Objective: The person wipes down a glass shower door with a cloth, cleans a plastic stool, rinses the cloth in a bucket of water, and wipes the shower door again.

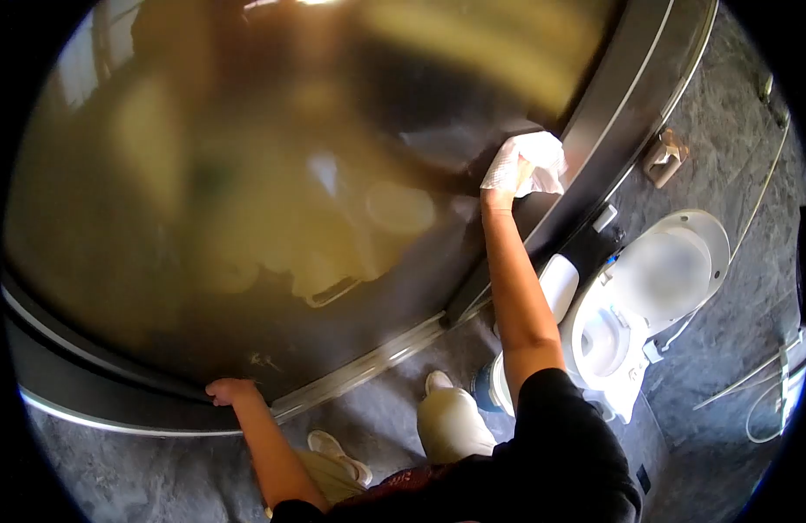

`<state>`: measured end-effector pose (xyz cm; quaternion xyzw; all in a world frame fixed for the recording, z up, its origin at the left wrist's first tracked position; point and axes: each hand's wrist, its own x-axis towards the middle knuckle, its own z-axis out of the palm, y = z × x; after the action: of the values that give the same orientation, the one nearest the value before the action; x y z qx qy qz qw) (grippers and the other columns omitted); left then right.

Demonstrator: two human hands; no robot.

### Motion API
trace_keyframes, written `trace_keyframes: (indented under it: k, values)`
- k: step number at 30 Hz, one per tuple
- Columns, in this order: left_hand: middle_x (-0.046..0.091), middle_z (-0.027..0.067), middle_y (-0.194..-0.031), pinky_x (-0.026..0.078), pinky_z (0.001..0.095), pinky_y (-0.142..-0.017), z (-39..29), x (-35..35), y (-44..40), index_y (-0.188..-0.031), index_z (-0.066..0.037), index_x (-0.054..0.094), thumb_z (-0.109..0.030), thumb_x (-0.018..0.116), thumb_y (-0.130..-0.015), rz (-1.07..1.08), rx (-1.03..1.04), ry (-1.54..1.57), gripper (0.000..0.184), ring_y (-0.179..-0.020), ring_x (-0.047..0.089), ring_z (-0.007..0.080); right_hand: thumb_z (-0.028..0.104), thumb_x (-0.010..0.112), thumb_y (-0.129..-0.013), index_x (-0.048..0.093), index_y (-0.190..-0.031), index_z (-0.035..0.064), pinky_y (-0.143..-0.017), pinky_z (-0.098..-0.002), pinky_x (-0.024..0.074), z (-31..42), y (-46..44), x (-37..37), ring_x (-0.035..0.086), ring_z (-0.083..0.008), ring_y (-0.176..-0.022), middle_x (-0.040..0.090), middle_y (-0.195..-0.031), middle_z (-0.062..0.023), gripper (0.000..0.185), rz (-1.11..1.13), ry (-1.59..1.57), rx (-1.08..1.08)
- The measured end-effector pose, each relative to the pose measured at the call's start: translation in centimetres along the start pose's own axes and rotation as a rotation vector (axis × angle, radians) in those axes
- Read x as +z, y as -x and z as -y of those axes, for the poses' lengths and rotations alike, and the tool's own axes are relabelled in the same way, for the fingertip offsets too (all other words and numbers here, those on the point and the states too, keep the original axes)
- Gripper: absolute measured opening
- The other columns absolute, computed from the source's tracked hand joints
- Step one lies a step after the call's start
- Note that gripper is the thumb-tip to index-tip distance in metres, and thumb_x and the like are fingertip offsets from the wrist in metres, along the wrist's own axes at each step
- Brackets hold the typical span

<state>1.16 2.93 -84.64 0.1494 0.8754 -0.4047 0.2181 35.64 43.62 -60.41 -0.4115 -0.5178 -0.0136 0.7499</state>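
A large glossy door panel [272, 235], brownish and reflective, fills the upper left of the head view within a dark frame. My right hand [523, 171] is closed on a white textured cloth [547, 157], possibly a paper towel, pressed against the panel near its right-hand frame [603, 105]. The cloth covers most of the fingers. Low on the left, my left hand [231, 390] is curled at the panel's dark edge [172, 381] and appears to grip it. Reflections and a small pale smudge [264, 360] show on the glossy surface.
A white toilet [603, 336] with its lid raised stands at the right, near a bin [493, 388]. A tissue box [665, 159] is on the grey marbled wall. My shoes [338, 455] are on the grey floor [386, 418]. A white hose [756, 427] hangs far right.
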Motion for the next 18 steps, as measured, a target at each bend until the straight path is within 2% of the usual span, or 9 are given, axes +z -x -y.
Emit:
trace_keyframes:
  k: [1,2,3,6,8,12,13,16,18]
  values:
    - [0.053,0.0136,-0.119,0.029,0.0369,-0.080,-0.5,0.4,-0.3,-0.116,-0.003,0.052,-0.038,0.026,-0.088,-0.014,-0.055,0.051,0.052,-0.103,0.051,0.0198,0.016,0.045,-0.085,0.057,-0.078,-0.0015,-0.062,-0.0320,0.0439,2.5,-0.5,0.7,0.049,-0.0160,-0.067,0.055,-0.074,-0.0069,0.023,-0.068,-0.038,0.059]
    - [0.052,0.0139,-0.121,0.028,0.0368,-0.080,-0.9,0.7,-0.7,-0.117,-0.002,0.051,-0.039,0.026,-0.088,-0.030,-0.109,0.102,0.053,-0.104,0.050,0.0199,0.019,0.046,-0.083,0.056,-0.082,0.0003,-0.069,-0.0358,0.0411,5.3,-0.2,0.7,0.049,-0.0182,-0.072,0.055,-0.078,-0.0074,0.022,-0.076,-0.055,0.069]
    - [0.056,0.0115,-0.112,0.031,0.0374,-0.074,-1.5,1.9,-2.5,-0.110,-0.005,0.056,-0.032,0.035,-0.088,-0.010,-0.030,0.013,0.041,-0.099,0.052,0.0207,0.022,0.047,-0.082,0.056,-0.086,0.0020,-0.075,-0.0396,0.0383,8.4,1.2,0.3,0.050,-0.0204,-0.077,0.055,-0.081,-0.0080,0.022,-0.009,-0.079,0.005]
    - [0.060,0.0084,-0.103,0.033,0.0372,-0.066,-1.4,1.4,-2.9,-0.102,-0.008,0.061,-0.024,0.045,-0.088,0.000,0.022,-0.105,0.027,-0.090,0.053,0.0212,0.031,0.051,-0.076,0.055,-0.097,0.0072,-0.095,-0.0511,0.0298,15.5,7.6,-1.9,0.051,-0.0269,-0.091,0.055,-0.092,-0.0096,0.032,0.432,-0.137,-0.330]
    - [0.061,0.0077,-0.101,0.032,0.0364,-0.064,-0.8,0.1,-1.2,-0.101,-0.009,0.063,-0.023,0.046,-0.087,-0.004,0.002,-0.133,0.026,-0.087,0.053,0.0208,0.046,0.049,-0.075,0.041,-0.127,0.0193,-0.102,-0.0548,0.0166,16.9,12.1,-2.8,0.032,-0.0286,-0.123,0.041,-0.127,-0.0121,0.059,0.751,-0.039,-0.799]
    - [0.057,0.0076,-0.107,0.030,0.0361,-0.070,-0.2,-0.1,-0.6,-0.105,-0.008,0.059,-0.027,0.042,-0.087,0.004,0.023,-0.110,0.031,-0.092,0.050,0.0203,0.040,0.052,-0.080,0.036,-0.131,0.0260,-0.093,-0.0517,0.0349,12.5,16.1,-3.2,0.046,-0.0219,-0.114,0.043,-0.129,-0.0051,0.055,1.090,-0.258,-1.174]
    - [0.056,0.0076,-0.108,0.030,0.0361,-0.071,-0.2,0.0,-0.7,-0.106,-0.008,0.058,-0.027,0.041,-0.087,0.012,0.025,-0.112,0.032,-0.094,0.050,0.0202,0.038,0.052,-0.082,0.043,-0.127,0.0246,-0.091,-0.0505,0.0372,10.2,17.0,-2.8,0.052,-0.0228,-0.104,0.048,-0.122,-0.0029,0.048,1.216,-0.285,-1.032]
    - [0.053,0.0074,-0.112,0.029,0.0359,-0.075,-0.1,-0.1,-0.7,-0.110,-0.007,0.055,-0.030,0.039,-0.087,0.026,0.037,-0.108,0.036,-0.098,0.047,0.0198,0.052,0.065,-0.064,0.054,-0.110,0.0071,-0.089,-0.0551,0.0312,4.8,14.2,-3.7,0.052,-0.0373,-0.098,0.049,-0.116,-0.0202,0.065,0.601,0.170,-0.807]
    - [0.051,0.0074,-0.115,0.028,0.0358,-0.078,0.0,-0.2,-0.2,-0.112,-0.007,0.053,-0.031,0.037,-0.087,0.026,0.041,-0.088,0.038,-0.101,0.046,0.0195,0.049,0.066,-0.061,0.055,-0.099,0.0010,-0.095,-0.0566,0.0227,4.6,7.5,-3.1,0.046,-0.0462,-0.102,0.042,-0.115,-0.0336,0.062,0.465,-0.021,-0.523]
